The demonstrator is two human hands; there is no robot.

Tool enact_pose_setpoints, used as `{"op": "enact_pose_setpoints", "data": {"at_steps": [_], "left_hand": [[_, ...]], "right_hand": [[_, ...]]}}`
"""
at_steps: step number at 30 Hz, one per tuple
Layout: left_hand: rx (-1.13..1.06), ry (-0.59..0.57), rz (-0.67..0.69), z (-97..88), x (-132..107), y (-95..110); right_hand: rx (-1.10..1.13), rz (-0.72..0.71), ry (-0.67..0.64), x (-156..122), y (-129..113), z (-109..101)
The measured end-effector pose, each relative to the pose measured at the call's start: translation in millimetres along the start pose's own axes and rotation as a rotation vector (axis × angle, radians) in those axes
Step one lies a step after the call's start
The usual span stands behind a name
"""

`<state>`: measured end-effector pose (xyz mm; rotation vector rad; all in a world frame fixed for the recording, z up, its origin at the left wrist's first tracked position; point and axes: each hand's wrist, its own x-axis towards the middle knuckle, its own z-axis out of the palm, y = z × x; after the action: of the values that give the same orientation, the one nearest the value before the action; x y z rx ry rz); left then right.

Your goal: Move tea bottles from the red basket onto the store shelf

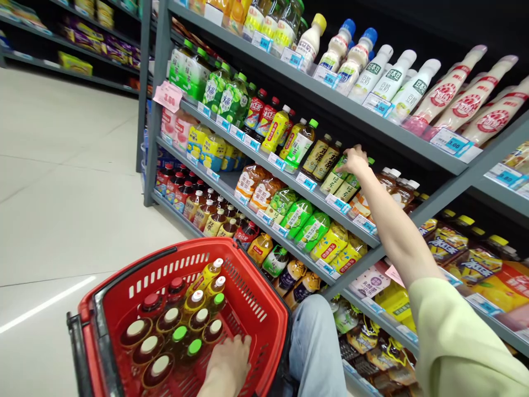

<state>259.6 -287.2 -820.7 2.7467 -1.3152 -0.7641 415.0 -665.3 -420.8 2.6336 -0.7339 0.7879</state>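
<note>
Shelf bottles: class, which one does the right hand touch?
The green-labelled bottle just right of two brown-labelled ones; only its top lies under the right hand.

red basket (264, 309) — slotted walls, green-capped bottle (345, 182), pale yellow-green sleeve (454, 342)

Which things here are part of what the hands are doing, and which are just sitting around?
In use: right hand, green-label bottles, left hand, red basket, basket's bottles.
Just there: white bottles, pink price tag, far shelves.
</note>
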Motion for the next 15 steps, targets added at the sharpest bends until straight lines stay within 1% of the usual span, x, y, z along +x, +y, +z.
{"op": "enact_pose_setpoints", "data": {"at_steps": [3,6,8,12,15], "left_hand": [[0.021,-0.017,0.001,-0.9,1.9,1.0],[0.025,-0.028,0.004,-1.3,2.6,2.0],[0.021,-0.024,0.002,-0.7,3.0,2.4],[0.018,-0.033,0.012,3.2,6.0,1.8],[0.011,-0.03,0.029,7.9,10.0,0.7]], "right_hand": [[-0.017,0.014,-0.028,-5.1,-5.4,-4.4],[0.002,0.011,-0.027,-7.1,-7.2,-5.4],[0.027,-0.001,-0.006,-6.3,-4.7,-2.9],[0.111,-0.048,0.078,-3.5,3.6,5.5],[0.131,-0.059,0.093,-4.0,5.0,7.5]]}}
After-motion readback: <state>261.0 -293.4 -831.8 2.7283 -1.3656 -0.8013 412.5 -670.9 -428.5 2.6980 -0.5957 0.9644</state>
